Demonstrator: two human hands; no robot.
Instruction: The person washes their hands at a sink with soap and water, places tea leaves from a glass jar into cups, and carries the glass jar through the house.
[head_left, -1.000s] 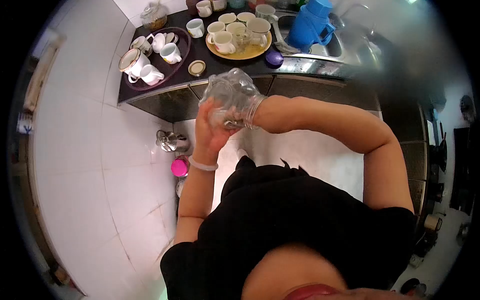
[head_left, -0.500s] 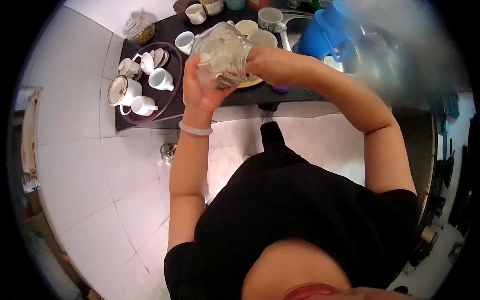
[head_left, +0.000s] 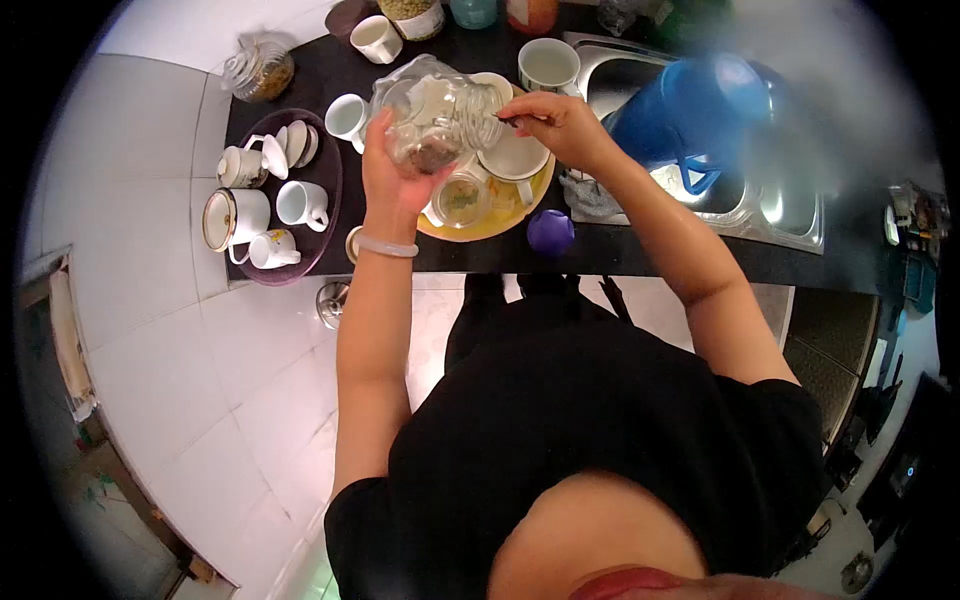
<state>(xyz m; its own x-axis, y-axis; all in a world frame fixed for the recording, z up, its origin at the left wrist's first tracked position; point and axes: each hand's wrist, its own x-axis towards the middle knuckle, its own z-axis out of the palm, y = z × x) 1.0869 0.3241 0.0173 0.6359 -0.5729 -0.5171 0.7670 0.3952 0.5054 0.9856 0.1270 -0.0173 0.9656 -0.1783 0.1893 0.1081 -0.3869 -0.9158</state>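
My left hand [head_left: 400, 172] is wrapped round a clear glass jar [head_left: 420, 105], tilted on its side with its mouth to the right. Some dark dried bits [head_left: 435, 152] lie low inside the jar. Just outside the mouth, my right hand [head_left: 555, 125] pinches a small dark piece [head_left: 508, 121] that looks like dried tea leaf. Below sits a yellow round tray [head_left: 520, 205] with a white mug [head_left: 515, 160] and a glass cup [head_left: 462, 200] holding some greenish matter.
A purple tray [head_left: 322, 235] at the left bears white cups, a teapot and small lids. A purple round object [head_left: 551, 232] lies near the counter's front edge. A blue pitcher [head_left: 665, 115] stands at the steel sink [head_left: 715, 205]. Another glass jar [head_left: 258, 72] is at the back left.
My right hand has come out of the jar's mouth with a small dark pinch between its fingers. The view has shifted, showing more of the yellow tray and sink.
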